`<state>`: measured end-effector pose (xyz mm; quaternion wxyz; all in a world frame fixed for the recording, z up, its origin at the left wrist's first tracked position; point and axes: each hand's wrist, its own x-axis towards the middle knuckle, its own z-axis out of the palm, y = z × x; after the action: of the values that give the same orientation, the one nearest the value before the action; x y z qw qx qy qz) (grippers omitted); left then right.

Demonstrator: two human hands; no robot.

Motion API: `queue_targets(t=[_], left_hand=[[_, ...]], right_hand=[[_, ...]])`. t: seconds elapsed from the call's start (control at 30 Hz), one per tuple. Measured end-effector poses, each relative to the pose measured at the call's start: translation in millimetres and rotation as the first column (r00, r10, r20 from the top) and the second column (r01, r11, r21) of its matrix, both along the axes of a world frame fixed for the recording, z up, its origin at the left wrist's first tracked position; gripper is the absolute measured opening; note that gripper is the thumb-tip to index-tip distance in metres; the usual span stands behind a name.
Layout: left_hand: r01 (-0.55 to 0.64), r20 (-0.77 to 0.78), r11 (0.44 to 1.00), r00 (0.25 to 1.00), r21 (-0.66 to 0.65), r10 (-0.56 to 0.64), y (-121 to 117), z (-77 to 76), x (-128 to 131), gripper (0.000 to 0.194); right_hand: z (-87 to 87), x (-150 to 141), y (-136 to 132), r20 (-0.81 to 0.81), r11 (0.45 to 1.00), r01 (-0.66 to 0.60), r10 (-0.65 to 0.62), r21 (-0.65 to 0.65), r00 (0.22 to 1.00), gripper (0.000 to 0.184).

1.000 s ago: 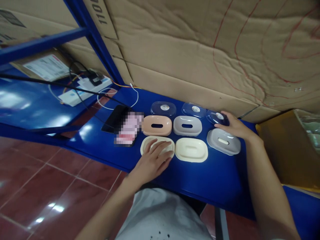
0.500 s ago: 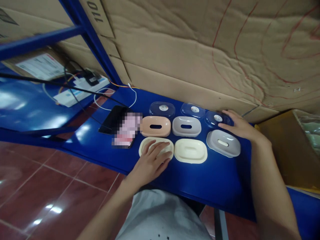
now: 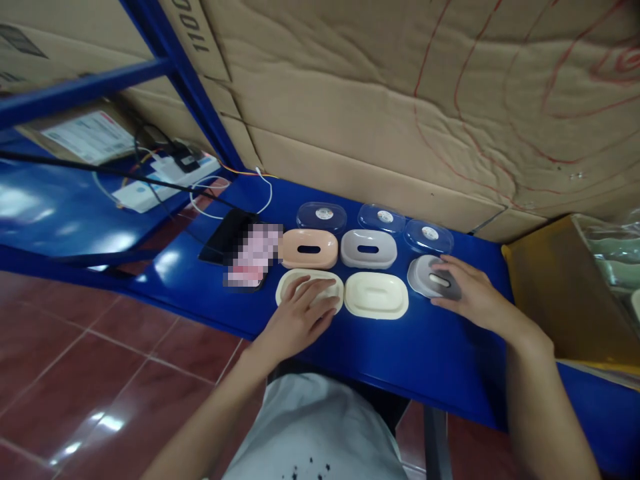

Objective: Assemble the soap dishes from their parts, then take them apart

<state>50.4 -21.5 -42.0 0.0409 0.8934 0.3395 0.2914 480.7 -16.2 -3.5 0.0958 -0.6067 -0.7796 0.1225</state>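
Note:
My left hand point(image 3: 306, 313) lies with fingers spread over a cream oval tray point(image 3: 285, 288). Beside it is a second cream tray point(image 3: 376, 295). At the right, my right hand point(image 3: 467, 287) grips the right end of a grey soap dish point(image 3: 425, 272), thumb on the near side and fingers on the far side. Something cream shows through that dish's slot. Behind the trays sit a peach soap dish point(image 3: 309, 259) and another grey soap dish point(image 3: 369, 260), both slotted. Three clear lids with round stickers form the back row: left lid point(image 3: 305, 217), middle lid point(image 3: 367, 217) and right lid point(image 3: 414, 237).
A phone with a blurred pink screen point(image 3: 255, 257) and a black device point(image 3: 220, 240) lie at the left. A power strip point(image 3: 143, 193) with cables rests on the neighbouring blue shelf. Cardboard point(image 3: 340, 120) stands behind; an open carton point(image 3: 555, 287) is on the right.
My right hand has moved from the right clear lid down to the grey soap dish and closed on its end. My left hand stays on the cream tray.

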Motion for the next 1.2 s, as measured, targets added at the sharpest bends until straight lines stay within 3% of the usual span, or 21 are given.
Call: queue_targets(t=[0.1, 0.17, 0.33, 0.53, 0.6, 0.73, 0.9, 1.07, 1.2], left_hand=[[-0.01, -0.005, 1.0, 1.0, 0.018, 0.01, 0, 0.0, 0, 0.022], [-0.023, -0.009, 0.999, 1.0, 0.038, 0.023, 1, -0.4, 0, 0.02], [-0.05, 0.002, 0.996, 0.999, 0.069, 0.05, 1, -2.4, 1, 0.019], [-0.031, -0.002, 0.997, 1.0, 0.066, 0.031, 1, -2.1, 1, 0.019], [-0.029, -0.006, 0.997, 1.0, 0.066, 0.029, 1, -1.2, 1, 0.019], [-0.027, -0.003, 0.997, 1.0, 0.07, 0.027, 1, -0.1, 1, 0.018], [-0.034, 0.009, 0.999, 0.999, 0.037, 0.033, 0, 0.8, 0, 0.02], [-0.017, 0.047, 1.0, 0.999, 0.005, 0.017, 0, 0.5, -1, 0.022], [-0.009, 0.043, 1.0, 0.999, 0.015, 0.009, 0, 1.0, -1, 0.022]], right_hand=[[-6.1, 2, 1, -0.022, 0.999, -0.017, 0.018, 0.032, 1.0, 0.047], [-4.0, 0, 1, -0.032, 0.999, -0.023, 0.024, 0.027, 0.999, 0.042], [10.7, -2, -2, -0.119, 0.999, -0.03, 0.026, -0.032, 0.993, 0.045], [38.5, 13, -20, -0.29, 0.959, -0.075, -0.008, -0.273, 0.957, 0.062], [42.6, 15, -21, -0.31, 0.969, -0.023, -0.056, -0.245, 0.949, 0.064], [38.7, 7, -9, -0.276, 0.998, 0.034, -0.048, -0.058, 0.96, 0.055], [29.4, -3, 0, -0.277, 0.994, 0.008, -0.038, -0.108, 0.96, 0.045], [34.2, 0, -8, -0.229, 0.988, -0.012, -0.024, -0.155, 0.973, 0.045], [39.9, 1, -2, -0.214, 0.999, 0.01, -0.02, -0.047, 0.977, 0.05]])
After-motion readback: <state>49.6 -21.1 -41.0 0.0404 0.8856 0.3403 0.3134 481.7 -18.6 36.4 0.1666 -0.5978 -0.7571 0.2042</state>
